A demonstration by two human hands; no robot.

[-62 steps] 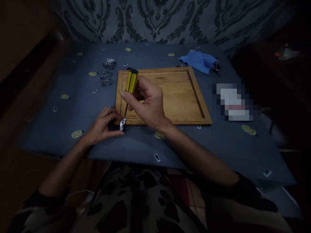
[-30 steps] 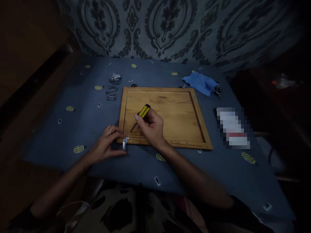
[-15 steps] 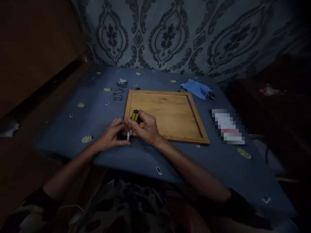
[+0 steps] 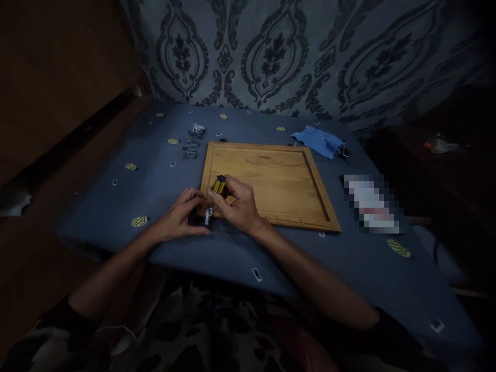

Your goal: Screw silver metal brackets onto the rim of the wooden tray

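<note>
A framed wooden panel (image 4: 267,181) lies flat on the blue-covered table. My right hand (image 4: 240,206) is closed round a screwdriver with a yellow and black handle (image 4: 219,184), held over the panel's near left corner; its tip is hidden. Just below that corner sits a small metal hinge (image 4: 208,216). My left hand (image 4: 184,214) is curved around the corner, its thumb and fingers apart on either side of the hinge; whether its fingertips press on the hinge or the frame is hard to make out.
Several metal hinges (image 4: 189,151) lie on the table (image 4: 155,191) beyond my left hand. A blue cloth (image 4: 320,142) rests past the panel's far right corner, a dark object beside it. A blurred-out packet (image 4: 372,204) lies to the right.
The whole view has shifted slightly, so the panel and the objects sit a little further right. Both hands keep nearly the same place at the corner, and the screwdriver handle leans slightly differently.
</note>
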